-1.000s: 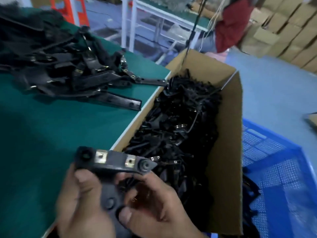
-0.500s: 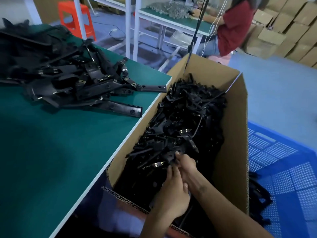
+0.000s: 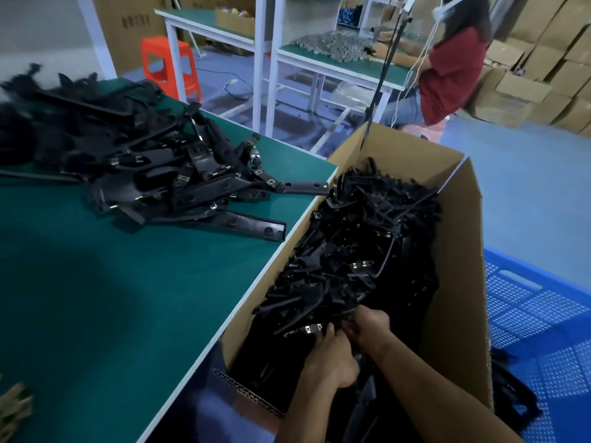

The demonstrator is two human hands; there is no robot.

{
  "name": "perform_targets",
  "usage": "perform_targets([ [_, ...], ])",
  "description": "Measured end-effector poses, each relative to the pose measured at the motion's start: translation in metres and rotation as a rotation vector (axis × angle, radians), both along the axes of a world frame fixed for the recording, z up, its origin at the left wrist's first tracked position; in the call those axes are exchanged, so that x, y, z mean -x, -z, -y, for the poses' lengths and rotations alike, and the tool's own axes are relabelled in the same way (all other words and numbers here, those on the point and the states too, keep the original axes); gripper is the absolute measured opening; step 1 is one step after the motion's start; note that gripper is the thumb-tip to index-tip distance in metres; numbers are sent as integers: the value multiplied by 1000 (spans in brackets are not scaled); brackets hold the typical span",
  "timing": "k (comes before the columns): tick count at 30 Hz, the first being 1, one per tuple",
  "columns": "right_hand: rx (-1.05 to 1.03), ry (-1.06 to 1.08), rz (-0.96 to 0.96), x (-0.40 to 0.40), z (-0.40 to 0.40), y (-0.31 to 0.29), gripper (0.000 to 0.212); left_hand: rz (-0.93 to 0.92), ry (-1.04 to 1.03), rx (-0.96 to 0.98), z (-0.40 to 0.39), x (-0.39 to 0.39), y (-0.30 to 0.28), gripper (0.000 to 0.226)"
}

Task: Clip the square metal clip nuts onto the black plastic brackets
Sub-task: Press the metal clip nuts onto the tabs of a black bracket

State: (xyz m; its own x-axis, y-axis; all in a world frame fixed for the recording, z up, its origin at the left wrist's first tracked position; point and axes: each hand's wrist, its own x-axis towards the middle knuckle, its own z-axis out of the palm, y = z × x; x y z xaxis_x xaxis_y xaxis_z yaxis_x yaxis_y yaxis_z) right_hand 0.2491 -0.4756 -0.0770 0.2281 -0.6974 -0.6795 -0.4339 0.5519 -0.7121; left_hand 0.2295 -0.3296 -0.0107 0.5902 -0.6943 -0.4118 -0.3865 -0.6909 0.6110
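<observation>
Both my hands are down inside a cardboard box (image 3: 457, 282) filled with black plastic brackets (image 3: 355, 244), several of them carrying square metal clip nuts. My left hand (image 3: 329, 356) pinches the end of a black bracket (image 3: 303, 330) fitted with shiny clip nuts, which lies on the near part of the pile. My right hand (image 3: 371, 326) sits just right of it, fingers curled down among the parts. What those fingers hold is hidden.
A heap of black brackets (image 3: 153, 167) lies on the green table (image 3: 112, 298) to the left of the box. A blue plastic crate (image 3: 537, 318) stands at the right. Behind, a person in a red shirt (image 3: 447, 68) sits at another bench, with an orange stool (image 3: 169, 65) nearby.
One second ago both hands held a bracket with two clip nuts above the table edge. They have since carried it down into the box, where it now lies on the pile.
</observation>
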Motion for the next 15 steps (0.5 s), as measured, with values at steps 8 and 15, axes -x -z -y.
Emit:
perform_targets([
  [8, 678, -298, 196, -8, -39, -62, 14, 136, -21, 355, -65, -5, -47, 36],
  [15, 862, -657, 928, -41, -194, -172, 17, 354, -493, 864, -245, -38, -131, 25],
])
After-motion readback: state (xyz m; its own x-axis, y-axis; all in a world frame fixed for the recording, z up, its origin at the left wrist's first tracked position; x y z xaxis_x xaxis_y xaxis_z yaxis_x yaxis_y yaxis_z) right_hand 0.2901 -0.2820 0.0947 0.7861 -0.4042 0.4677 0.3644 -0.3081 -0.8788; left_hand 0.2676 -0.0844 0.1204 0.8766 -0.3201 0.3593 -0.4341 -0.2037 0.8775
